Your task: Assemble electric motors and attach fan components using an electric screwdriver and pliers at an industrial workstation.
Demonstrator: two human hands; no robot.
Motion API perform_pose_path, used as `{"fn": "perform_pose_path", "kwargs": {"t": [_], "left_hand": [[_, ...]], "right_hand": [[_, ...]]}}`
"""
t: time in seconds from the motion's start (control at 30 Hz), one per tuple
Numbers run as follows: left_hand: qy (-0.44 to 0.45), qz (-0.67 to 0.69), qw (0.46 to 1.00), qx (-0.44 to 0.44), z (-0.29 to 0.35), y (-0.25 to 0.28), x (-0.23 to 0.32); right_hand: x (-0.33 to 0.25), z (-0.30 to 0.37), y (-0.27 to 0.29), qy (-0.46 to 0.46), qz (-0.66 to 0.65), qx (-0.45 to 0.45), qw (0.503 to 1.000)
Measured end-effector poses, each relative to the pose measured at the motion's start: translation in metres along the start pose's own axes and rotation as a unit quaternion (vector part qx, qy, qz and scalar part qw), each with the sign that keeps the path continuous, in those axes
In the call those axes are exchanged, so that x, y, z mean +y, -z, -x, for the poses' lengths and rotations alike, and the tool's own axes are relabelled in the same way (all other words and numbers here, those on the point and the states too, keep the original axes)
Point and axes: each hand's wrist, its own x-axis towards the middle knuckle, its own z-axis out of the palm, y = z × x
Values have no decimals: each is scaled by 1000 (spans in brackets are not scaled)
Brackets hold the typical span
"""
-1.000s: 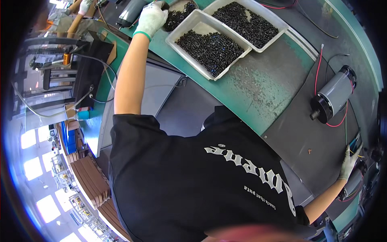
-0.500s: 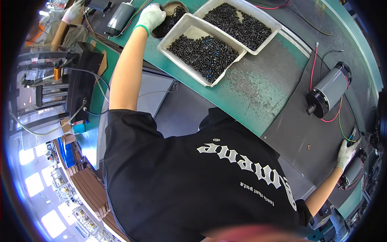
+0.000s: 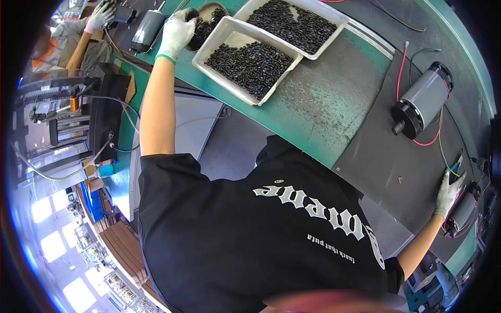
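My left hand (image 3: 176, 34), in a white glove with a green cuff, is at the left side of a round dish (image 3: 225, 11) of small black parts. Its fingers are curled; what lies in them, if anything, cannot be made out. Beside the dish stand two off-white trays, the nearer (image 3: 203, 61) and the farther (image 3: 342, 23), both filled with short black pieces, a few blue ones among those nearer me. Far to the right, my gloved right hand (image 3: 447, 193) is closed on blue-handled pliers (image 3: 456, 167), beside a yellow-green wire (image 3: 444, 157) from a grey cylindrical motor (image 3: 425, 96).
Another motor (image 3: 462, 215) lies beside my right hand, and a third (image 3: 148, 30) left of the dish. At the upper left are a co-worker's gloved hands (image 3: 99, 16). A dark mat (image 3: 376, 161) covers the right of the green bench (image 3: 326, 109). Machinery (image 3: 109, 99) stands left.
The view has shifted slightly, so trays and motors sit higher and farther left. My left hand has drawn back a little from the dish. My right hand still holds the pliers.
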Motion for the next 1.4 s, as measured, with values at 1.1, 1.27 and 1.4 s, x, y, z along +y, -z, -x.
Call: {"fn": "perform_pose_path", "kwargs": {"t": [1.1,1.27,1.4], "left_hand": [[33,778,529,-338,134,17,395],[156,809,435,-364,135,31,403],[107,796,486,-345,139,29,402]], "right_hand": [[-197,10,152,375,-181,89,905],[-194,12,159,381,-113,130,908],[-192,13,162,378,-146,115,907]]}}
